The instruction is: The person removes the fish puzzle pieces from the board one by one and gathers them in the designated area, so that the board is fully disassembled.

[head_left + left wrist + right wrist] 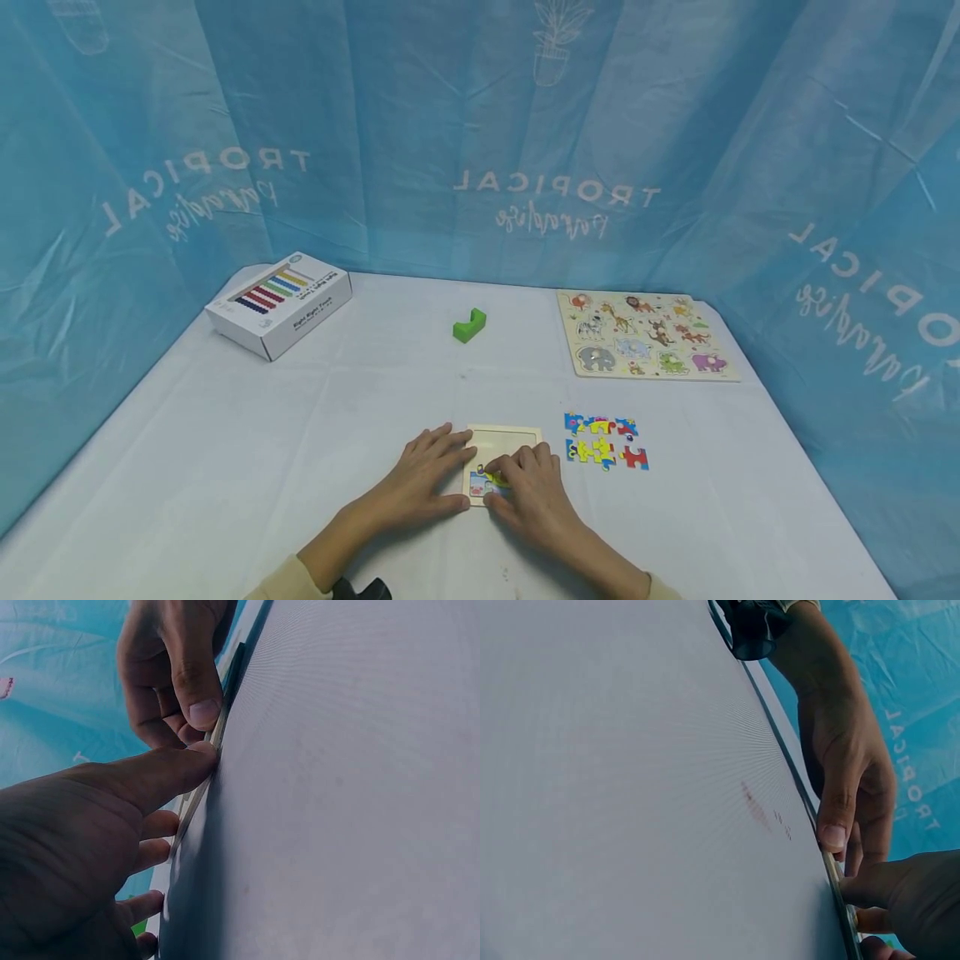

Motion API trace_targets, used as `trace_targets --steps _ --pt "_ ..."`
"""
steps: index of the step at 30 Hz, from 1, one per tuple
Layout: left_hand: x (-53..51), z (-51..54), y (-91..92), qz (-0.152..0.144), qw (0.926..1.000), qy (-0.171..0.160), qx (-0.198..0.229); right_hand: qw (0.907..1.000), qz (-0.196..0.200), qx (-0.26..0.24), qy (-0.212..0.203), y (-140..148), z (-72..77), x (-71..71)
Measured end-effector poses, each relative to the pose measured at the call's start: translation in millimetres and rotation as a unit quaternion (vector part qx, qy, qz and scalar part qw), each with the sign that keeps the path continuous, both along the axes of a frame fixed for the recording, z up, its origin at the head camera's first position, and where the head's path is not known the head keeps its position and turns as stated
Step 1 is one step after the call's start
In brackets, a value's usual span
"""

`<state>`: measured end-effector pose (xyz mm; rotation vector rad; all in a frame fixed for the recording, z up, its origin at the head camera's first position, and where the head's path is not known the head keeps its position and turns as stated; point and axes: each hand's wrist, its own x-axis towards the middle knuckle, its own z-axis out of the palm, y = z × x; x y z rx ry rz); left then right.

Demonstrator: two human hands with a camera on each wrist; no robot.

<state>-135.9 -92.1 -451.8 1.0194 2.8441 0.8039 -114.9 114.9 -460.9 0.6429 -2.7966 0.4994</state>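
Note:
A small wooden puzzle tray (506,431) lies on the white table, with colourful pieces in its near part. My left hand (422,475) rests against the tray's left side, fingers fairly straight and its thumb at the near left corner. Over the near right part bends my right hand (536,500); its curled fingers are on a yellow puzzle piece (498,478), partly hidden by them. The right thumb is at the tray's near edge. Both wrist views show the hands at the thin tray edge-on, left hand (90,817) and right hand (930,900), with the piece out of sight.
Several loose jigsaw pieces (602,451) lie right of the tray. Farther back are an animal peg board (652,337) at the right, a green block (469,326) in the middle, and a white box (281,304) at the left. Blue curtains (450,125) surround the table.

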Motion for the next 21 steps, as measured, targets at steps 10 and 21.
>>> trace_targets --steps 10,21 --pt "-0.2 0.1 -0.7 -0.003 0.9999 0.013 0.007 0.9998 0.002 0.003 0.019 0.7 -0.9 -0.1" --pt "0.0 -0.8 -1.3 -0.004 1.0 0.002 0.006 0.997 0.009 -0.075 -0.015 4.7 0.2 -0.2"
